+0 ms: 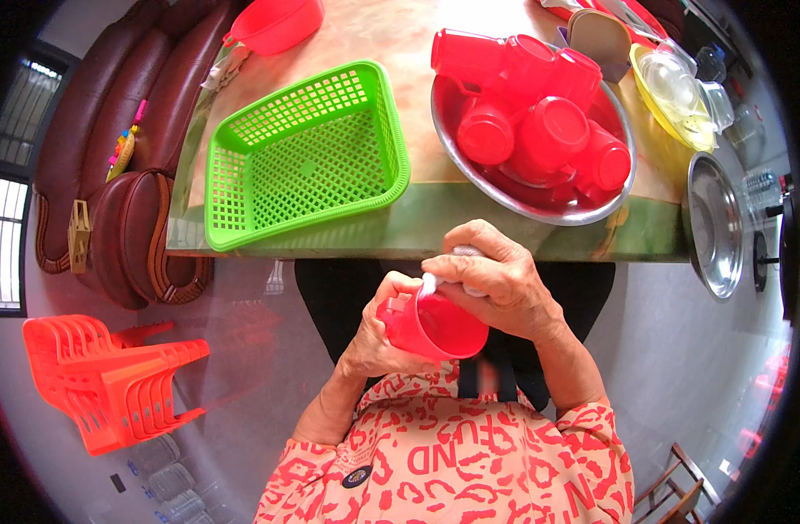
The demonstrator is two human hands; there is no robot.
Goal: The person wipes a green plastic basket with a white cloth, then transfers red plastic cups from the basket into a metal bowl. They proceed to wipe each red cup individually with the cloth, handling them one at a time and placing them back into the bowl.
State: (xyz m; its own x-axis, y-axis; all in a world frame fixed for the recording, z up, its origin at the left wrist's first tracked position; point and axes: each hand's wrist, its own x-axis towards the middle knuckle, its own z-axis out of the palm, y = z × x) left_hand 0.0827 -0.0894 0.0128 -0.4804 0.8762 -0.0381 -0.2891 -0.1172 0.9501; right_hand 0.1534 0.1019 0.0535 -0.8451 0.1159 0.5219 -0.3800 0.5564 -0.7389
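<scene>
A red plastic mug is held over my lap, tilted with its mouth toward the right. My left hand wraps round its handle side. In my right hand is a bunched white cloth, pressed against the mug's rim; part of the cloth is hidden by my fingers. Just beyond my right hand, a steel basin on the table holds several red mugs piled on each other. A bright green plastic basket with nothing in it sits to the left of the basin.
The stone-topped table ends in front of me. A red tub stands at its far left, a yellow basket of clear containers at the far right. An upright steel bowl borders the right edge. Stacked orange chairs stand on the left floor.
</scene>
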